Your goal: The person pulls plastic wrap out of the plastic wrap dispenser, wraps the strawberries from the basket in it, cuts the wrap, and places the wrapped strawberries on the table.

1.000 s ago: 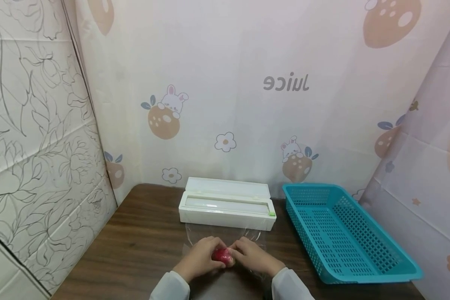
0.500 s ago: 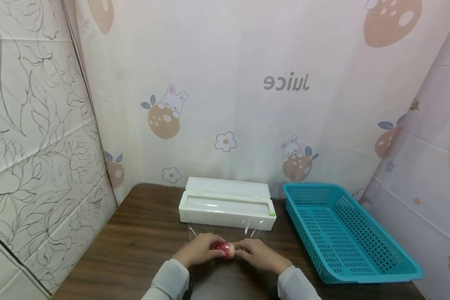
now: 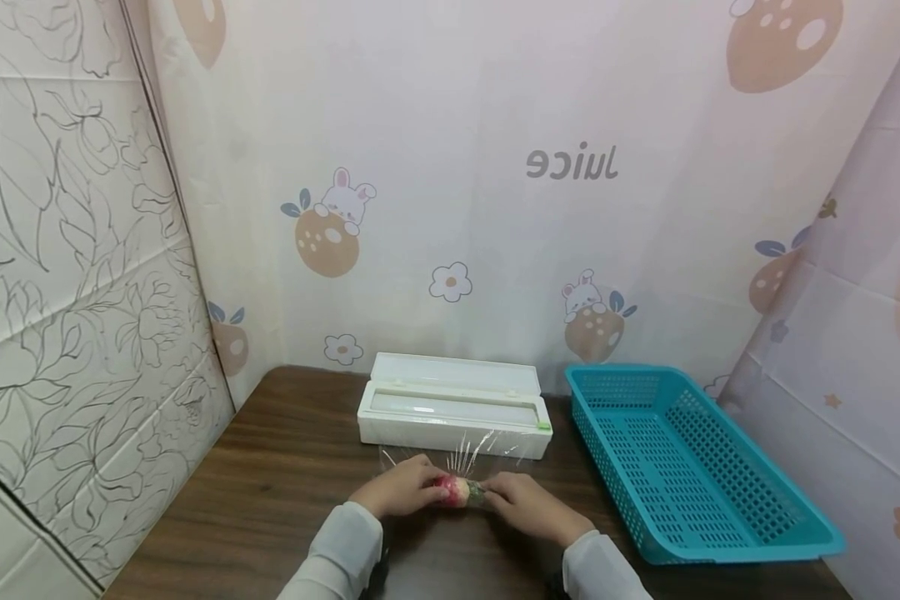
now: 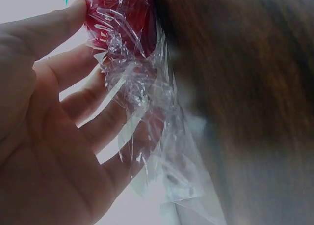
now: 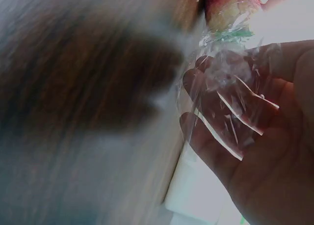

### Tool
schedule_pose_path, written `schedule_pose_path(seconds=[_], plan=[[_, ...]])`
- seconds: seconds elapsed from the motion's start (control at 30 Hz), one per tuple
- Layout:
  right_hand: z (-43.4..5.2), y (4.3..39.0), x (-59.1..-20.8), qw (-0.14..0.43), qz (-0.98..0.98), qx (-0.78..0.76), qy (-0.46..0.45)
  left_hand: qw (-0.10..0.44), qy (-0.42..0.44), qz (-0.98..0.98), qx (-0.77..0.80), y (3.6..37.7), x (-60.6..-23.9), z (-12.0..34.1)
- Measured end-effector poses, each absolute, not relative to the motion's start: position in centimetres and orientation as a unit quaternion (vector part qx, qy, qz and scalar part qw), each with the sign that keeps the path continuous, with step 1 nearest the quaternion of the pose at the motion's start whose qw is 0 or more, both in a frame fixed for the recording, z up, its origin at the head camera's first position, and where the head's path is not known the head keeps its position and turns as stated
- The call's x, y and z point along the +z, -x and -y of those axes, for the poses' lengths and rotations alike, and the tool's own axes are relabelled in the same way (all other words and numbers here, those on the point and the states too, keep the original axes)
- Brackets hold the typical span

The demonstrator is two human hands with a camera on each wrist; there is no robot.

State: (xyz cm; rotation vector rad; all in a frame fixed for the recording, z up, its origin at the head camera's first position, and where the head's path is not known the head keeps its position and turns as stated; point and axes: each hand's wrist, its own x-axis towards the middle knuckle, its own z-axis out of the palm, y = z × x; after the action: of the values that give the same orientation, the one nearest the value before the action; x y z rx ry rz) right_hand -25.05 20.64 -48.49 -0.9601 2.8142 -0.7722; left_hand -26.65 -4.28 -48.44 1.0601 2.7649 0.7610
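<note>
A small red fruit (image 3: 452, 490) with a green leafy end lies low over the brown table (image 3: 285, 492), wrapped in clear cling film (image 3: 471, 457). My left hand (image 3: 422, 488) grips its red end, and my right hand (image 3: 499, 492) pinches the film at its green end. In the left wrist view the thumb and fingers of the left hand (image 4: 86, 50) touch the wrapped fruit (image 4: 122, 14), and crumpled film (image 4: 147, 112) trails below it. The right wrist view shows film (image 5: 230, 102) draped over the curled fingers of the right hand (image 5: 230, 82), under the fruit (image 5: 228, 4).
A white cling-film dispenser box (image 3: 453, 404) lies just beyond the hands, its lid open. A blue perforated plastic basket (image 3: 690, 467) stands at the right of the table. Patterned cloth walls close in the back and both sides.
The hands have rolled the fruit and moved slightly away from me. The film is now gathered tighter around it, and the green end shows on the right.
</note>
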Motion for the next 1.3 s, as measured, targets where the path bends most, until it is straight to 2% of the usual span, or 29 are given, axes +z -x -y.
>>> schedule_pose_path(seconds=[0.17,0.37,0.57,0.8,0.97,1.3], plan=[[-20.7,25.2,-48.4,0.055,-0.922,-0.25,0.291,0.069,-0.337,-0.908,0.238,27.3,-48.3,4.2],[-19.7,25.1,-48.0,0.002,-0.93,-0.233,0.283,0.098,-0.33,-0.913,0.218,28.1,-48.2,4.1],[-18.1,25.3,-48.3,-0.009,-0.931,-0.219,0.292,0.12,-0.327,-0.913,0.211,28.6,-48.1,4.2],[-17.2,25.9,-48.6,-0.02,-0.93,-0.232,0.285,0.112,-0.317,-0.906,0.258,28.8,-48.6,4.3],[-17.1,26.7,-48.1,0.008,-0.927,-0.238,0.291,0.101,-0.269,-0.904,0.317,28.6,-48.9,4.7],[-16.9,28.1,-47.8,0.046,-0.923,-0.25,0.29,0.071,-0.265,-0.902,0.334,28.5,-49.0,5.3]])
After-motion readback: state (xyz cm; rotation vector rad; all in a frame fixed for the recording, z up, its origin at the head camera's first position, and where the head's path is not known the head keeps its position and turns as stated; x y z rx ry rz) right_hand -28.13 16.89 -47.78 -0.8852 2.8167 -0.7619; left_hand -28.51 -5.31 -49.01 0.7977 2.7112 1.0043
